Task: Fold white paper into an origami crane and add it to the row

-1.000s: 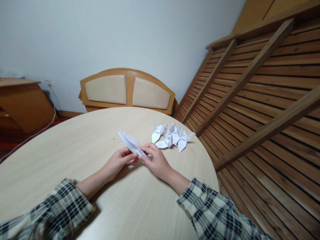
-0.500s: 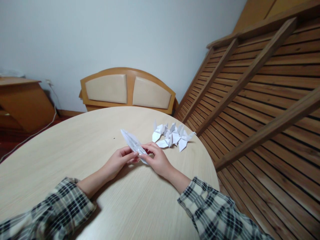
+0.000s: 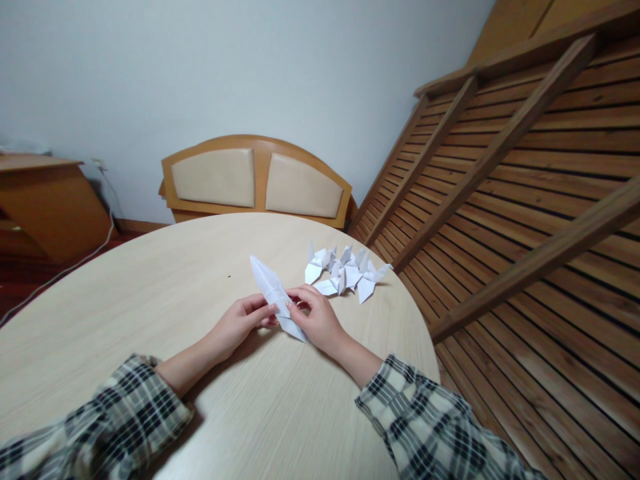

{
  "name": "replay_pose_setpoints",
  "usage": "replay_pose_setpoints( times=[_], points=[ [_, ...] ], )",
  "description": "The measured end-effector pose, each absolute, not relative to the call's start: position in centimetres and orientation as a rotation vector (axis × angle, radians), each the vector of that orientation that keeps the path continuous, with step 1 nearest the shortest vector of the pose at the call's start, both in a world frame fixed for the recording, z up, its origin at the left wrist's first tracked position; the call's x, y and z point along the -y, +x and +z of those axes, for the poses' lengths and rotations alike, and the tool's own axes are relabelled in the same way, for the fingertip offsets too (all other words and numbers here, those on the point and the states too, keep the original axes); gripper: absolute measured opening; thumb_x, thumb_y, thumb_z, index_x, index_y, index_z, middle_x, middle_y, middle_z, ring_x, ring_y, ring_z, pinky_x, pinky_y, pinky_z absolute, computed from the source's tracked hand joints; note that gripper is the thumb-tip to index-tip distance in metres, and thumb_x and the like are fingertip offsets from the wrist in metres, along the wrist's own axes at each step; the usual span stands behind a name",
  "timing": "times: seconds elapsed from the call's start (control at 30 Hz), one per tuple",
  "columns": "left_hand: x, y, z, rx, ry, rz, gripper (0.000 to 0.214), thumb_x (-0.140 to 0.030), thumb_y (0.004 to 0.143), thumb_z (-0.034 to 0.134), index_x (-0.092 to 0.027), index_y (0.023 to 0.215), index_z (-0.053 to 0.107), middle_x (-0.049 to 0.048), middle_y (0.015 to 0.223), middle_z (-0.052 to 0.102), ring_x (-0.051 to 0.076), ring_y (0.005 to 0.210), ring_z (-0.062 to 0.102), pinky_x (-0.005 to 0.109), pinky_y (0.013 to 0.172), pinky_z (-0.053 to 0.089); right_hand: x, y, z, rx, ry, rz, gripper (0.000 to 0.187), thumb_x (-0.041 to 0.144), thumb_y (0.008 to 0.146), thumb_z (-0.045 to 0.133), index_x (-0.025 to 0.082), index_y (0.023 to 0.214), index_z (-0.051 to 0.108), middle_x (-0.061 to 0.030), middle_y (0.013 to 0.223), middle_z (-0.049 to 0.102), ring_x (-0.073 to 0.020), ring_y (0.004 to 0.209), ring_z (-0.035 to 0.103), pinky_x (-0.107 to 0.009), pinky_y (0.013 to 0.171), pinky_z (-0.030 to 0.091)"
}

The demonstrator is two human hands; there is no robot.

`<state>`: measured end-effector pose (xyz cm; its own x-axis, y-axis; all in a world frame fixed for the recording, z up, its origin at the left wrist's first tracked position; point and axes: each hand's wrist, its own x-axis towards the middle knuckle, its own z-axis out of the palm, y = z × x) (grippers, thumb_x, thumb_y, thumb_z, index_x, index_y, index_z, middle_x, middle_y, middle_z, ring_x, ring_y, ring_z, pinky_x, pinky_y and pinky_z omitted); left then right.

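Between my two hands is a long, narrow piece of folded white paper (image 3: 270,284), pointed at its far end and slanting from upper left to lower right. My left hand (image 3: 244,316) pinches its left edge, thumb on top and fingers partly hidden underneath. On the opposite edge, my right hand (image 3: 316,316) grips it with the thumb on the face and the index finger curled behind. Several folded white paper cranes (image 3: 345,272) stand in a cluster just beyond my right hand, apart from the held paper.
The hands work over a round pale wooden table (image 3: 150,300). A headboard with cream panels (image 3: 214,179) stands behind it. A slatted wooden frame (image 3: 500,200) leans along the right side. A brown desk (image 3: 45,207) and a white cable (image 3: 95,250) are at the left.
The folded paper has turned its broad face more toward me, and its far tip has shifted slightly right. More of its lower end shows. My right thumb has moved a little; the cranes are unmoved.
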<state>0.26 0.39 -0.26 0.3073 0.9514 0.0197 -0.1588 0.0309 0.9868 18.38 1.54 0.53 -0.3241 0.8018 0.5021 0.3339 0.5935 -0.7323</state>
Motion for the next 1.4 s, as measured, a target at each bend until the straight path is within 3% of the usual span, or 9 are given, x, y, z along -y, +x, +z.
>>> replay_pose_setpoints(
  times=[0.3, 0.57, 0.7, 0.93, 1.2, 1.4],
  points=[
    [-0.3, 0.78, 0.37, -0.965, 1.411, 1.06, 0.022, -0.037, 0.071, 0.072, -0.016, 0.071, 0.068, 0.0015, 0.063, 0.062, 0.017, 0.063, 0.054, 0.027, 0.062, 0.043, -1.2, 18.01, 0.77, 1.927, -1.002, 0.528, 0.005, 0.015, 0.082, 0.063, 0.018, 0.085, 0.061, -0.0013, 0.085, 0.057, -0.0138, 0.078, 0.056, -0.028, 0.072, 0.049],
    [-0.53, 0.69, -0.12, -1.018, 1.437, 1.112, 0.022, -0.038, 0.07, 0.073, -0.017, 0.064, 0.068, 0.0021, 0.062, 0.064, 0.017, 0.06, 0.054, 0.027, 0.062, 0.043, -0.85, 17.9, 0.78, 1.888, -0.957, 0.512, 0.012, 0.011, 0.082, 0.059, 0.02, 0.09, 0.058, -0.0032, 0.094, 0.051, -0.0153, 0.085, 0.056, -0.031, 0.078, 0.05],
    [-0.64, 0.41, -0.33, -1.01, 1.413, 1.086, 0.022, -0.038, 0.071, 0.072, -0.015, 0.07, 0.072, 0.005, 0.068, 0.069, 0.018, 0.063, 0.057, 0.028, 0.062, 0.044, -0.83, 17.79, 0.48, 1.873, -0.938, 0.505, 0.013, 0.011, 0.082, 0.058, 0.021, 0.091, 0.058, -0.0039, 0.098, 0.05, -0.0156, 0.087, 0.056, -0.031, 0.078, 0.051],
    [-0.79, 0.22, -0.19, -1.007, 1.38, 1.154, 0.017, -0.03, 0.07, 0.074, -0.015, 0.078, 0.075, 0.0074, 0.079, 0.075, 0.02, 0.072, 0.062, 0.031, 0.073, 0.048, -0.62, 17.77, 0.62, 1.861, -0.975, 0.468, 0.015, 0.011, 0.082, 0.059, 0.022, 0.092, 0.058, -0.0039, 0.098, 0.054, -0.018, 0.097, 0.056, -0.036, 0.089, 0.048],
    [-0.92, 0.06, -0.53, -1.054, 1.533, 1.235, 0.018, -0.031, 0.075, 0.068, -0.015, 0.08, 0.071, 0.0057, 0.078, 0.073, 0.019, 0.07, 0.063, 0.031, 0.069, 0.049, -0.74, 17.7, 0.8, 1.868, -0.931, 0.45, 0.012, 0.012, 0.084, 0.059, 0.021, 0.092, 0.059, -0.0044, 0.1, 0.058, -0.0173, 0.099, 0.057, -0.035, 0.091, 0.047],
    [-0.21, 0.29, 0.23, -1.131, 1.668, 1.299, 0.018, -0.033, 0.079, 0.062, -0.016, 0.078, 0.066, 0.0016, 0.071, 0.068, 0.016, 0.065, 0.06, 0.028, 0.062, 0.048, -0.68, 17.64, 1.09, 1.886, -0.95, 0.543, 0.008, 0.017, 0.087, 0.056, 0.021, 0.093, 0.061, -0.0029, 0.092, 0.067, -0.0171, 0.092, 0.062, -0.033, 0.085, 0.048]
  ],
)
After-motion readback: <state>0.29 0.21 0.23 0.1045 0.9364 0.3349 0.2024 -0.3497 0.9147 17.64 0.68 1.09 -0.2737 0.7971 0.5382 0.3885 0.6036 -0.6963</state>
